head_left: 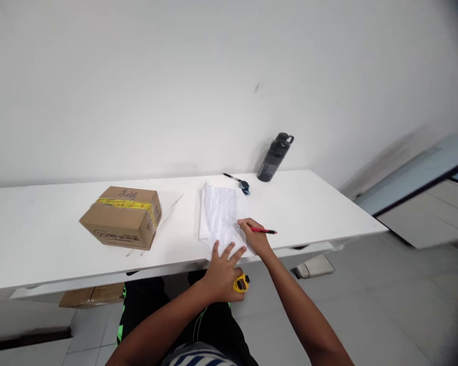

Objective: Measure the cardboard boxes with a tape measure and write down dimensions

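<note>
A sheet of printed white paper lies on the white table near its front edge. My left hand rests on the paper's near corner with fingers spread flat; a yellow object sits at its thumb side. My right hand is closed on a red pen, its tip on the paper's right edge.
A taped cardboard box stands left of the paper. A dark water bottle leans at the wall, with a black pen and small blue item beside it. Another box sits under the table. Tiled floor lies to the right.
</note>
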Demonstrator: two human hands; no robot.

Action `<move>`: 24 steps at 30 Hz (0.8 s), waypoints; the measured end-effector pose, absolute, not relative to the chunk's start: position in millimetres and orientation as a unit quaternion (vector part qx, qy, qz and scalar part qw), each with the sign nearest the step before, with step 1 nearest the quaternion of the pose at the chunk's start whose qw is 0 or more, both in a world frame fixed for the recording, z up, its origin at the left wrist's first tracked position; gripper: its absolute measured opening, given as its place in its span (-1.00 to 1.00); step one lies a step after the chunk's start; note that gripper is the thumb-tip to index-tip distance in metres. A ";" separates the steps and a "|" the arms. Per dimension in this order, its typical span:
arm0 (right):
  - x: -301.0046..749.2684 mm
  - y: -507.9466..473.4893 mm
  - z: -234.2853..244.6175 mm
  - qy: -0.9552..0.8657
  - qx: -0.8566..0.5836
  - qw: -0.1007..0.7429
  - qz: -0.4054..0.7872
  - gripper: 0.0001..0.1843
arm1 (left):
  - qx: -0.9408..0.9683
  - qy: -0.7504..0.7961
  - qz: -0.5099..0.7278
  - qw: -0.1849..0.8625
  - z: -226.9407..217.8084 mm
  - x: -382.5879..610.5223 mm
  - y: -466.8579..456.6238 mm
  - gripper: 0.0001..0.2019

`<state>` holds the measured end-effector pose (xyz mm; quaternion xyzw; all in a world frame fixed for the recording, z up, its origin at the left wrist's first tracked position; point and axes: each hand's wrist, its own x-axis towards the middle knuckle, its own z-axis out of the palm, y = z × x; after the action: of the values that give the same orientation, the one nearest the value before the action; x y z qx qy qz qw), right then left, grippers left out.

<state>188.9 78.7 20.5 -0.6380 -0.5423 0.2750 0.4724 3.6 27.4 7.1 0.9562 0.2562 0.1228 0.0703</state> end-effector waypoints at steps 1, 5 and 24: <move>187.8 78.4 17.6 -0.548 -0.643 0.477 0.244 -0.59 | 0.954 0.255 0.131 0.087 9.1 1.9 24.9 -0.55; 185.8 83.2 -2.8 -0.581 -0.669 0.443 0.138 -0.46 | 0.940 0.248 0.191 0.135 21.8 -11.6 16.1 -0.47; -36.3 -8.7 74.8 -0.630 -0.329 0.503 0.491 -0.47 | 0.704 0.467 0.499 0.195 126.7 -191.9 -33.4 -0.16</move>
<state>-36.3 -8.7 74.8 -0.3294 -0.6301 0.4912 0.5031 -191.9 -33.4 126.7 0.7038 0.4665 0.4992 0.1946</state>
